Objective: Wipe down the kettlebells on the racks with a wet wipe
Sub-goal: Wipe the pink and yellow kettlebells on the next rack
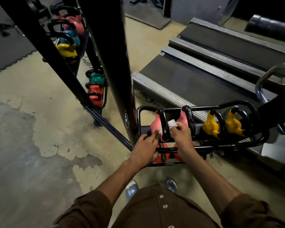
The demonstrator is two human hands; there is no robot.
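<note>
1. We're looking down at a patchy concrete floor (31, 129); a dark mat (5, 50) is lying far left.
2. The far rack (105, 96) is carrying pink (76, 22), blue (72, 37) and yellow (67, 50) kettlebells up top, with a green one (97, 79) and red ones (95, 94) lower down.
3. A black upright (112, 55) is running down between the far rack and the near rack (204, 107).
4. The left hand (145, 148) is reaching over the near rack's front rail. Its index and middle fingers are lying straight, pressing one end of the wet wipe (172, 123) against the pink kettlebell (155, 127). It's not gripping anything.
5. The wipe is looping behind that bell's black handle (164, 125), with white showing on both sides of it. This bell is sitting at the left end of the near rack's top shelf.
6. The right hand (181, 134) is pinching the wipe's other end between thumb and fingertips, just right of the handle.
7. A second pink kettlebell (183, 119) is sitting just beside the right hand.
8. Red kettlebells (166, 150) are sitting on the shelf below, partly hidden under both wrists.
9. Two yellow kettlebells (211, 126) are standing further right on the top shelf.
10. Treadmills (196, 79) are lying behind the near rack, with a chrome rail (270, 76) at right.
11. Bottom centre, we're seeing brown sleeves and blue shoes (131, 190).
</note>
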